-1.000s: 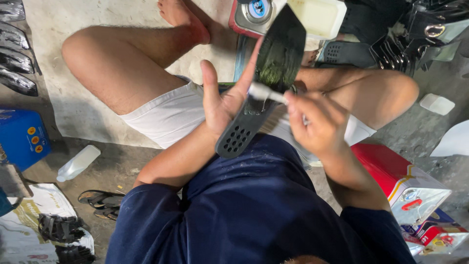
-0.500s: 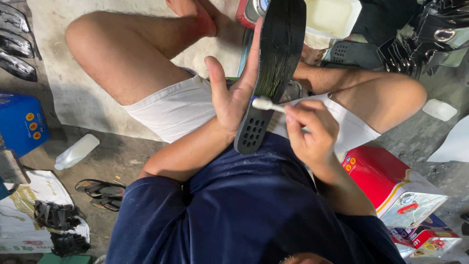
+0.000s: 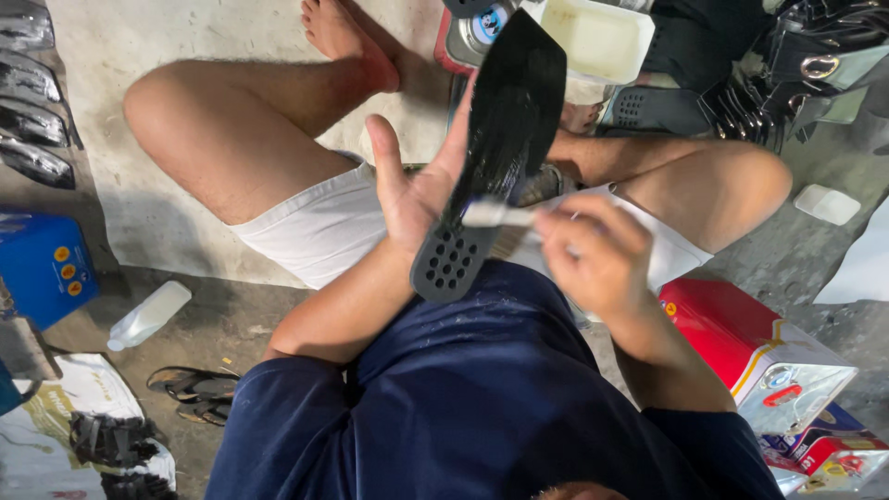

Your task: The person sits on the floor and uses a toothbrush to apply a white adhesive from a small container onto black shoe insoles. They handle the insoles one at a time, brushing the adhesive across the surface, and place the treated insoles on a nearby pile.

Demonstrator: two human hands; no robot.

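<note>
I sit cross-legged on the ground. My left hand (image 3: 412, 190) holds a black shoe sole (image 3: 495, 148) upright from behind, its heel end with round holes pointing down at my lap. The upper part of the sole looks wet and glossy. My right hand (image 3: 593, 259) grips a small white-handled brush (image 3: 491, 216) whose tip lies against the middle of the sole.
A white open tub (image 3: 597, 37) and a round tin (image 3: 477, 28) stand beyond the sole. More black soles (image 3: 32, 120) lie at far left, black shoe parts (image 3: 796, 74) at top right. A red and white box (image 3: 769, 356), a blue box (image 3: 42, 264), a white bottle (image 3: 148, 315) and sandals (image 3: 199, 393) surround me.
The brush has moved down and left along the sole, toward the heel. The sole stays upright in my left hand. The camera has shifted slightly.
</note>
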